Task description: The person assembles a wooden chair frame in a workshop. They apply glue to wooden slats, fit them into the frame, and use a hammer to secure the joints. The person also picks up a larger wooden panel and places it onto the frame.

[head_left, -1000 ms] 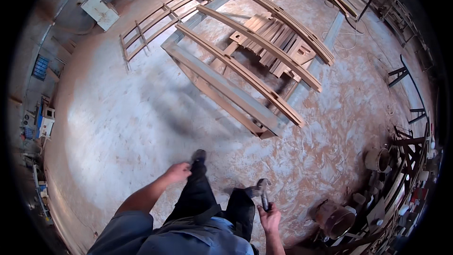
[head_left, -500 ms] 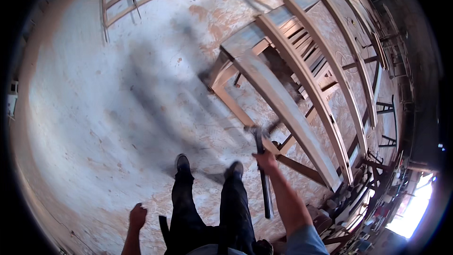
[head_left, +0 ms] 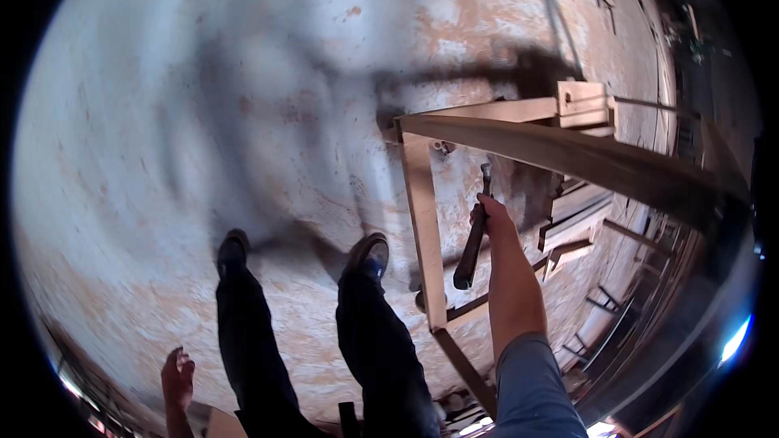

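Note:
In my right hand (head_left: 491, 212) is a hammer (head_left: 471, 253), its metal head pointing away from me and its dark handle end toward me. The hand closes around the upper part of the handle. Hammer and forearm reach over a wooden frame (head_left: 420, 219), just right of its near upright bar. A long, wide beam (head_left: 568, 148) of that frame runs off to the right, beyond the hammer head. My left hand (head_left: 178, 377) hangs low on the left, away from everything, its fingers loosely bent and apart with nothing visible in them.
Planks (head_left: 576, 217) are stacked within the frame's right side. A dark metal frame (head_left: 604, 300) lies farther right. My shoes (head_left: 372, 255) stand on the stained, pale floor (head_left: 300, 162), left of the wooden frame. Clutter lines the lower edge, partly blurred.
My view has turned and come nearer the wooden frame, whose long bars now reach rightward. The hammer has moved in over the frame, still in my right hand. My left hand's fingers have loosened.

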A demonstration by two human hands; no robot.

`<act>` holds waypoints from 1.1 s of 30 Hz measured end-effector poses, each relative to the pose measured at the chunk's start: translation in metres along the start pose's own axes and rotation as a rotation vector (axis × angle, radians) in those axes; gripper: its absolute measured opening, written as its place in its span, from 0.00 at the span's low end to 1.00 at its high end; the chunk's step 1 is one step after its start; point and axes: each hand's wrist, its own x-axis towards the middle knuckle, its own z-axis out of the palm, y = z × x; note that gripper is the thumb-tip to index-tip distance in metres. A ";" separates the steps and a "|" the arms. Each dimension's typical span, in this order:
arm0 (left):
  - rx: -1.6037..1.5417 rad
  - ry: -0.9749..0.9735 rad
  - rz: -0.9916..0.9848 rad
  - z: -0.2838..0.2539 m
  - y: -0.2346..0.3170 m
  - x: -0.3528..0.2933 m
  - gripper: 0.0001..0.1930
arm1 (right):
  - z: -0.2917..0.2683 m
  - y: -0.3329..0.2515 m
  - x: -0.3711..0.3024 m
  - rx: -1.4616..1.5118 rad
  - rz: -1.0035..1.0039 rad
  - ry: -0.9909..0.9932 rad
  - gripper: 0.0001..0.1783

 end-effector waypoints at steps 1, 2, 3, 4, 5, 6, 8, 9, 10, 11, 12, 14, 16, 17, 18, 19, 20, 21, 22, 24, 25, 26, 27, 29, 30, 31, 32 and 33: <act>0.004 -0.041 0.013 0.016 0.019 0.009 0.22 | -0.005 0.000 0.018 0.017 0.051 -0.005 0.13; 0.009 -0.073 0.030 0.030 0.037 0.019 0.22 | -0.005 0.005 0.034 0.047 0.034 0.008 0.13; 0.000 -0.073 0.063 0.042 0.047 0.024 0.23 | -0.003 0.013 0.047 0.079 0.019 0.022 0.13; -0.007 -0.074 0.101 0.051 0.054 0.029 0.23 | 0.002 0.020 0.055 0.116 0.003 0.036 0.13; -0.034 -0.068 0.082 0.060 0.060 0.033 0.23 | 0.009 0.027 0.063 0.145 -0.022 0.037 0.12; -0.022 -0.085 0.081 0.066 0.062 0.041 0.23 | -0.003 0.034 0.081 0.149 -0.042 0.036 0.11; 0.015 -0.088 0.050 0.073 0.057 0.044 0.24 | 0.000 0.049 0.093 0.155 0.018 -0.017 0.11; -0.007 -0.091 0.026 0.075 0.042 0.050 0.23 | -0.006 0.055 0.104 0.150 0.032 -0.044 0.12; 0.009 -0.085 -0.007 0.075 0.036 0.051 0.23 | -0.001 0.061 0.104 0.105 0.032 -0.005 0.12; 0.026 -0.078 -0.039 0.075 0.031 0.051 0.23 | 0.005 0.064 0.104 0.088 0.063 0.034 0.14; 0.038 -0.073 -0.070 0.074 0.024 0.050 0.23 | 0.010 0.064 0.103 0.069 0.088 0.072 0.18; 0.055 -0.054 -0.055 0.071 0.003 0.058 0.24 | -0.007 0.049 0.136 -0.686 -0.422 0.387 0.25; 0.107 -0.023 -0.058 0.068 -0.015 0.062 0.24 | 0.003 0.028 0.152 -1.148 -1.074 0.573 0.35; 0.118 0.001 -0.077 0.067 -0.018 0.062 0.24 | 0.022 0.009 0.153 -1.156 -1.178 0.521 0.31; 0.106 -0.002 -0.095 0.069 -0.017 0.063 0.24 | 0.035 -0.011 0.154 -1.166 -1.285 0.475 0.27; 0.099 -0.007 -0.113 0.070 -0.012 0.067 0.24 | 0.049 -0.031 0.157 -1.177 -1.386 0.427 0.23; 0.078 -0.005 -0.127 0.072 -0.012 0.069 0.23 | 0.070 -0.053 0.152 -1.115 -1.368 0.344 0.23; 0.063 0.005 -0.151 0.077 0.006 0.071 0.23 | 0.084 -0.068 0.151 -0.999 -1.232 0.273 0.23; 0.081 0.008 -0.131 0.077 0.004 0.071 0.23 | 0.100 -0.081 0.152 -0.787 -1.027 0.194 0.23; 0.118 0.009 -0.088 0.076 0.001 0.077 0.23 | 0.112 -0.094 0.158 -0.388 -0.713 0.057 0.22; 0.128 0.001 -0.099 0.075 0.003 0.079 0.23 | 0.117 -0.100 0.160 -0.219 -0.602 -0.007 0.22; 0.139 -0.006 -0.107 0.073 0.013 0.085 0.23 | 0.118 -0.103 0.160 -0.077 -0.508 -0.056 0.22; 0.149 -0.019 -0.124 0.071 0.023 0.089 0.23 | 0.118 -0.105 0.158 0.033 -0.438 -0.111 0.22; 0.127 -0.010 -0.051 0.073 0.045 0.108 0.22 | 0.107 -0.108 0.153 0.223 -0.365 -0.204 0.21; 0.115 0.014 0.012 0.081 0.069 0.114 0.22 | 0.101 -0.105 0.143 0.304 -0.337 -0.257 0.21; 0.027 0.000 0.146 0.094 0.102 0.121 0.22 | 0.089 -0.101 0.131 0.392 -0.316 -0.309 0.21; -0.069 -0.013 0.276 0.112 0.140 0.124 0.22 | 0.075 -0.091 0.115 0.465 -0.291 -0.367 0.21; -0.076 -0.101 0.285 0.131 0.190 0.124 0.22 | 0.066 -0.077 0.096 0.516 -0.261 -0.431 0.21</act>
